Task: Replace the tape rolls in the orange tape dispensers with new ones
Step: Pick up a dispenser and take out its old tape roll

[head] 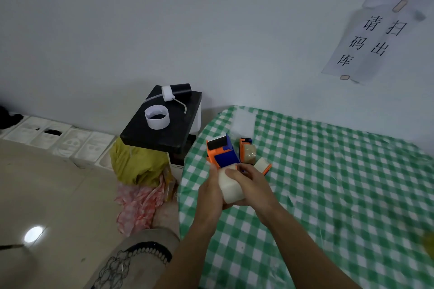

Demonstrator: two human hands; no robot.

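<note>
— Dispenser in hand?
— Orange-and-blue dispenser [222, 152], black roller end up and away from me, tilted left. Cream tape roll [231, 185] at its near end, gripped between my left hand [211, 192] and right hand [249, 183].
— Others?
— Second dispenser [247, 151], orange, brownish roll inside, lying on the checked cloth [328, 171] just behind. White roll in an orange frame [263, 165] beside it.

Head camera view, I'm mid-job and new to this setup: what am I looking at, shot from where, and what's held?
There is no machine: one picture, from a camera worn on a person's head, looking down at their bare hands. The left hand grips an orange and blue tape dispenser, while the right hand holds the white tape roll in it. On the green checked tablecloth behind lie a second orange dispenser with a brownish roll and another white roll.
</note>
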